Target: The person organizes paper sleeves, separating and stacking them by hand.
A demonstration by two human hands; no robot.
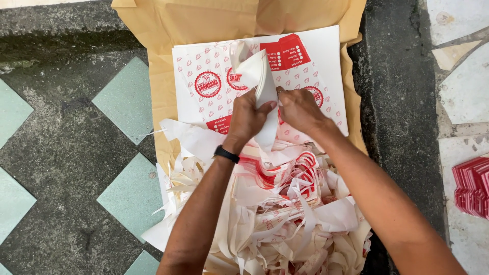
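Nearest the camera lies a heap of paper offcuts (pixel 275 224) — white strips and curled trimmings with some red print, piled on the floor between the person's forearms and spilling toward the lower edge of view.

Left hand (pixel 248 118), with a black wristband (pixel 226 154), is closed in a tight grip on a folded white paper piece (pixel 261 84). Right hand (pixel 300 109) pinches the same piece from the other side; its grip is narrow, fingers curled in. The piece stands bent upward above a flat stack of printed sheets (pixel 316 61), white with red round marks and a red panel, which rests on brown wrapping paper (pixel 204 20) spread over the tiled floor (pixel 66 153).

Progress, as judged: the size of the offcut heap suggests much stripping is done; the printed stack looks several sheets deep, so work appears to remain. How many sheets are left cannot be told.

Edges and room: the stack's far and right edges sit just inside the brown paper. Open floor lies to the left, green and grey tiles. To the right, well apart, a small stack of red pieces (pixel 471 186) sits at the frame edge — room there is tighter.
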